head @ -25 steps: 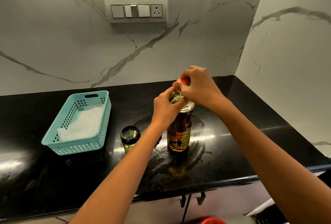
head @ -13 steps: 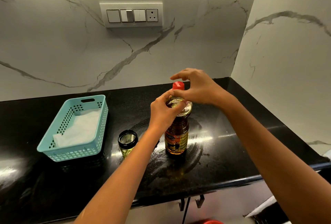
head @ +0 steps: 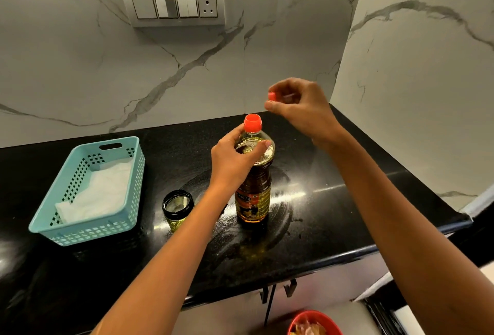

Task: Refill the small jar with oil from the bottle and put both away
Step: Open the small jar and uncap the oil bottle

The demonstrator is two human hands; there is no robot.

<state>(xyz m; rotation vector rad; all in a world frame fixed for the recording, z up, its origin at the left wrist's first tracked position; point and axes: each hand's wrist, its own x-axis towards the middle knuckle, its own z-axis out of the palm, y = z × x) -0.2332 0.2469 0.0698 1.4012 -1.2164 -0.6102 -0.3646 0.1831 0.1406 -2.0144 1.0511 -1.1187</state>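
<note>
Oil-filled clear plastic bottle (head: pixel 253 193) stands on the glossy black countertop (head: pixel 334 201), beside the small black-rimmed glass jar (head: pixel 177 206). It is judged heavy, squeezable, possibly slick; the labelled body is the safer hold. Its shoulder is gripped by the left hand (head: pixel 231 164); a small red cap (head: pixel 272 96) is pinched in the raised right hand (head: pixel 300 111).

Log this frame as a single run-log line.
left hand grips bottle | right hand pinches small red cap above it | jar open on counter, left of bottle
</note>
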